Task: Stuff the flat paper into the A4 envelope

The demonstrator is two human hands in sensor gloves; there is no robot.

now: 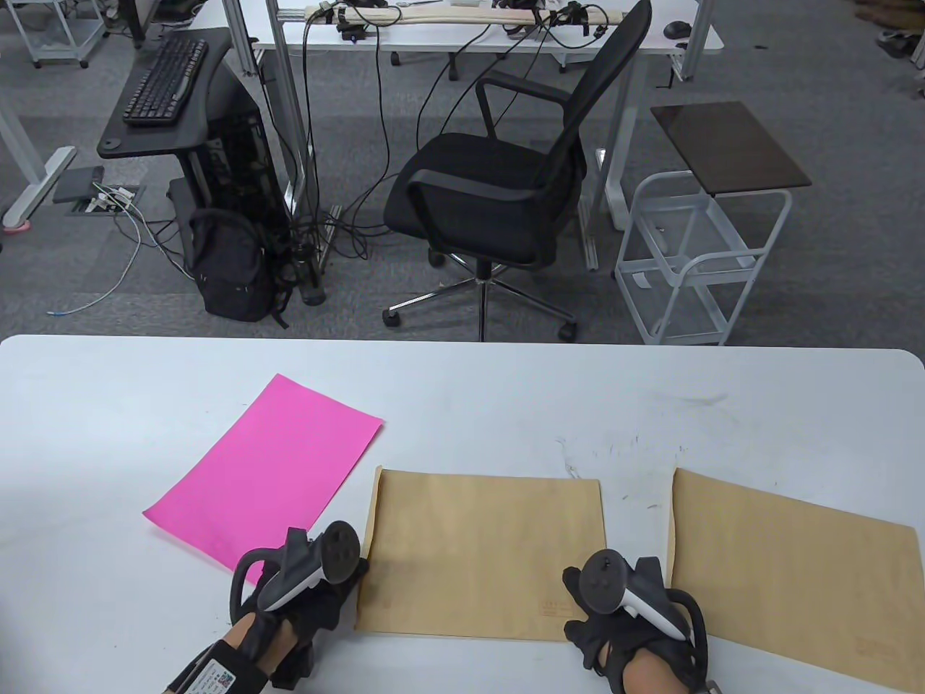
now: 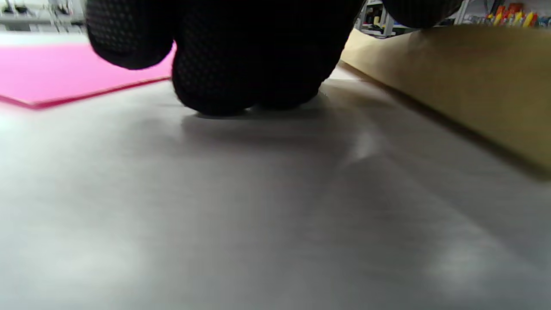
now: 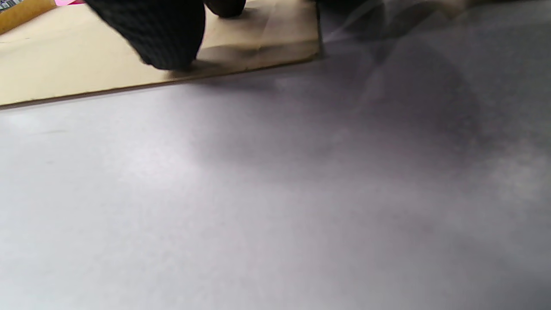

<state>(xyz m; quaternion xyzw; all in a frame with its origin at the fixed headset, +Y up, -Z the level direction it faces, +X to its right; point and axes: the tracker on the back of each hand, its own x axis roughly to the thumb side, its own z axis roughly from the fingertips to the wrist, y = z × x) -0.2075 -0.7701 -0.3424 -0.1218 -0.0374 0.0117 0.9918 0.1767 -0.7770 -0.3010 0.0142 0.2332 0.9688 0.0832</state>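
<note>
1. Table view shows me the task barely begun: the pink paper (image 1: 264, 473) lies flat and wholly outside, on the white tabletop (image 1: 506, 394) just left of the middle envelope (image 1: 484, 553), their near corners almost meeting by my left hand (image 1: 300, 585).
2. My left hand sits at that envelope's left edge; the left wrist view shows gloved fingertips (image 2: 224, 86) down on the tabletop between paper and envelope, gripping nothing I can see.
3. My right hand (image 1: 625, 607) rests at the envelope's lower right corner, one fingertip (image 3: 159, 38) pressing the brown surface, holding nothing.
4. Left, I judge: open the mouth, pick up the sheet, slide it in.
5. A second envelope (image 1: 795, 571) lies well to the right.
6. Beyond the tabletop: grey carpet, a black office chair (image 1: 506, 188), a white trolley (image 1: 704, 253), a backpack (image 1: 231, 267), cables and desks.
</note>
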